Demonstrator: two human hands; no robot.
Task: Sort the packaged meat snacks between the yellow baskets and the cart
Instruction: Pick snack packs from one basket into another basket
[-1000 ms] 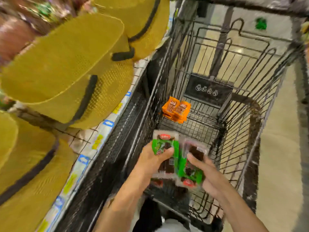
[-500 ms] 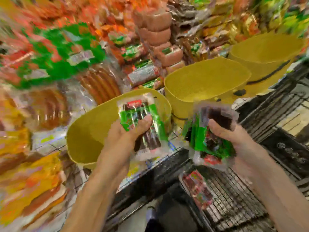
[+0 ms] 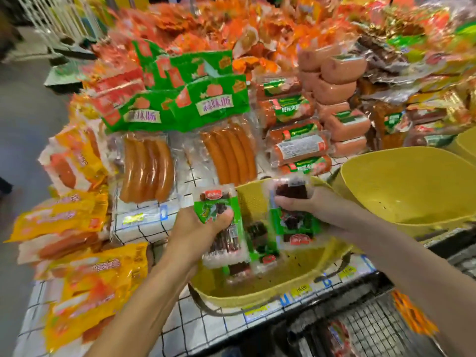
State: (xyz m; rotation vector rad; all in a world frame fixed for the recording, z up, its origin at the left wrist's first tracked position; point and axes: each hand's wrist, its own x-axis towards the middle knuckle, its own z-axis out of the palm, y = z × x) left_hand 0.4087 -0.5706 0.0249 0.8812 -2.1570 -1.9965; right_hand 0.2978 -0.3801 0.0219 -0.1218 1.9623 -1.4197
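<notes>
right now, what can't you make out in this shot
Head view only.
- Loose packets in the near basket: partly covered by the left hand, right hand and held packets; count unclear.
- Print on held packets: motion-blurred.
- Cart: cut off by the bottom edge; contents mostly unseen.
- Far-right basket: cropped by the right edge.

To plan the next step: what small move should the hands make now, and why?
Probably release both into the near yellow basket: left hand and right hand each grip a green-label meat snack pack above it, where similar packs lie.
</notes>
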